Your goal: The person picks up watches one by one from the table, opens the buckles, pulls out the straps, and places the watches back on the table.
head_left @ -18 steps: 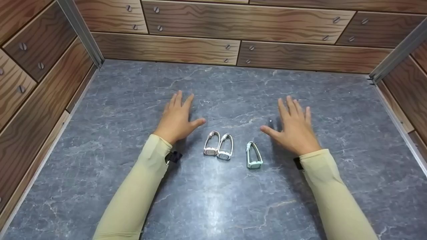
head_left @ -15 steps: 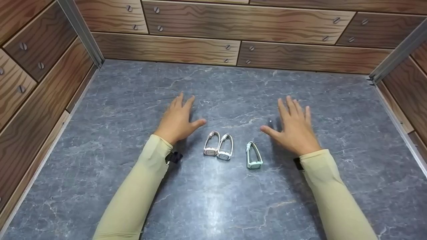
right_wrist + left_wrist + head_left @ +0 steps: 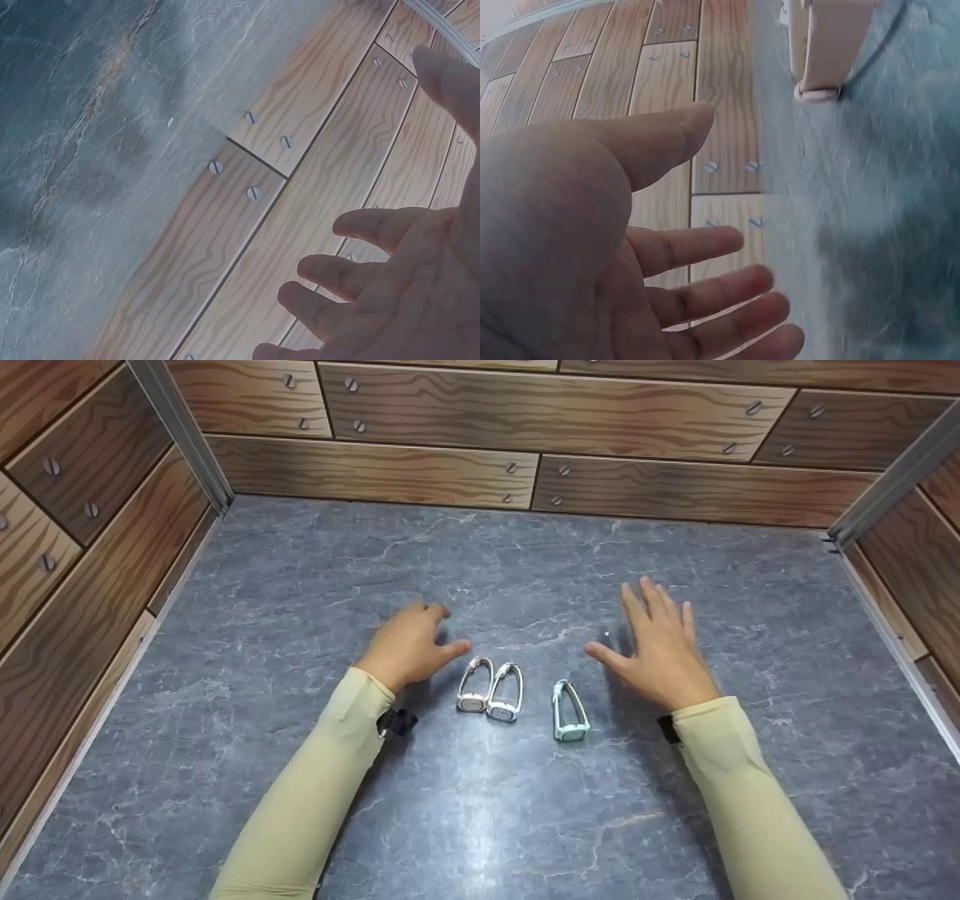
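- Grey marbled tabletop (image 3: 480,825) carries three small watches standing in a row between my hands: a pink watch (image 3: 475,685) touching a pale blue watch (image 3: 505,691), and a mint green watch (image 3: 568,710) a little apart to their right
- My left hand (image 3: 409,646) hovers just beside the pink watch with its fingers loosely bent, gripping nothing; the left wrist view shows a bare palm
- My right hand (image 3: 660,649) sits near the mint green watch, fingers straight and spread, holding nothing
- I judge the touching pair the main risk: a careless pinch on the pink one could drag or topple its neighbour
- Standing on edge, each watch may tip if a thumb brushes it
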{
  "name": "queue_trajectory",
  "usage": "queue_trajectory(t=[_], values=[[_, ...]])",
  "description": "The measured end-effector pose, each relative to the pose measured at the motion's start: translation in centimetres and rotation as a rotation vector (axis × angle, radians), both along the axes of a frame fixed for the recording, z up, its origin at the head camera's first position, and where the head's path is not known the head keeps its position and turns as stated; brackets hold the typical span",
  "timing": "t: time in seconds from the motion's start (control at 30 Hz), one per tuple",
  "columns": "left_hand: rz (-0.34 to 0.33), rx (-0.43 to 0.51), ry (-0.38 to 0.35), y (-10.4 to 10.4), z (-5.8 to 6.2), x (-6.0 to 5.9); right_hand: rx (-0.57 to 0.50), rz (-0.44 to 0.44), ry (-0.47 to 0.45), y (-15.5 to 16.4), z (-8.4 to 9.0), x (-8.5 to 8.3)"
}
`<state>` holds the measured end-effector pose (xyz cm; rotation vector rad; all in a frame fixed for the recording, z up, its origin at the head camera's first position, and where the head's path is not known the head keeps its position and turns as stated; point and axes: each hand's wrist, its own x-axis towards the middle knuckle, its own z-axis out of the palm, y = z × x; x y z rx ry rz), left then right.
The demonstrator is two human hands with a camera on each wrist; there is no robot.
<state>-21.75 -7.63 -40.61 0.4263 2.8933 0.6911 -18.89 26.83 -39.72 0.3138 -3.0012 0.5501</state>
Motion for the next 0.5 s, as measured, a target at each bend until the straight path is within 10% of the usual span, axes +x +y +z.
queue_trajectory(t=[0.5], values=[[-0.071, 0.047, -0.082, 1.4, -1.4, -0.3, -0.003, 0.06, 0.005, 0.0, 0.2, 0.0]])
